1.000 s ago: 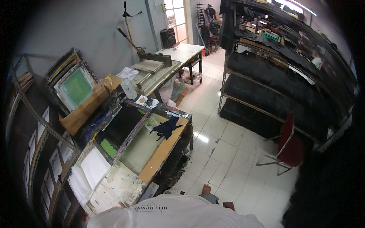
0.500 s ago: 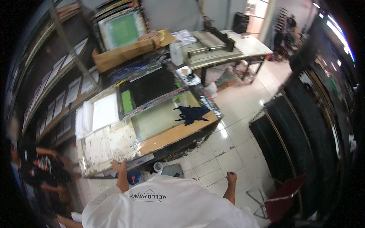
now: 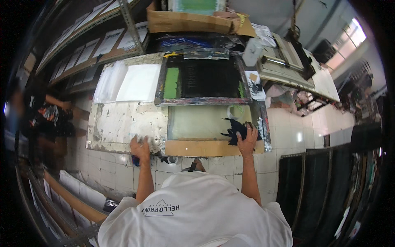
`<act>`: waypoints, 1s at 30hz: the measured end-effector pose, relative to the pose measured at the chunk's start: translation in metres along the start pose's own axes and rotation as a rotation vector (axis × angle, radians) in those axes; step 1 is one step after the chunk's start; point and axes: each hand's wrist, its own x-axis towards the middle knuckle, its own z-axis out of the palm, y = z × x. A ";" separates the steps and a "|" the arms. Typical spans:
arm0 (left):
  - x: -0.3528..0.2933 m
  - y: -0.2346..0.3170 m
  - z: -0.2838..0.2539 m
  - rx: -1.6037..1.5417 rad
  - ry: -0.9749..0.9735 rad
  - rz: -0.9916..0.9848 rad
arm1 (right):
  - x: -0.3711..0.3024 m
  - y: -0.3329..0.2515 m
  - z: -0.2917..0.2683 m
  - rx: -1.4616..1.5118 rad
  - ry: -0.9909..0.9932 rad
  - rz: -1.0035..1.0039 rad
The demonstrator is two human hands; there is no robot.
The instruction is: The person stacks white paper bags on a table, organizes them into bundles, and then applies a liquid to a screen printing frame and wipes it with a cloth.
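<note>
right hand point(image 3: 248, 139): set at the right side of a crumpled, dark navy cloth with ragged points point(image 3: 235, 131), fingertips reaching along its edge. cannot tell whether the fingers have closed on the fabric or only rest against it. left hand point(image 3: 140, 147): bare and unclenched, fingers spread loosely at the near edge of the paint-spattered, off-white worktop point(image 3: 117, 123), nothing in it.

the cloth lies at the right end of the bench, partly over a flat tan board strip point(image 3: 201, 147) along the front edge, partly over a pale greenish, smooth panel point(image 3: 193, 122) behind it.

handling, my judgement: best to gather the cloth's loose points under the palm before shifting it, since trailing ends could catch or smear. firm, even finger pressure should serve better than a pinch at one corner. the left palm, laid flat, would steady the body for the lean; keep it off the flaking patches.

farther out: a paint-crusted rectangular screen frame point(image 3: 205, 100) with a black field stands just behind the panel; sleeve and cloth should stay clear of it. left of the frame, white sheets point(image 3: 139, 82). beyond, a long brown cardboard box point(image 3: 189, 21).
</note>
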 end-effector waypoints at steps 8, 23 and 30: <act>0.043 0.149 0.074 -1.333 -0.373 -0.414 | 0.042 -0.004 0.055 -0.141 -0.207 -0.091; 0.054 0.183 0.099 -1.052 -0.054 0.130 | 0.037 0.052 -0.019 -0.265 -0.151 0.085; 0.051 0.172 0.125 -0.761 0.117 0.209 | 0.127 0.098 0.018 -0.215 0.050 0.206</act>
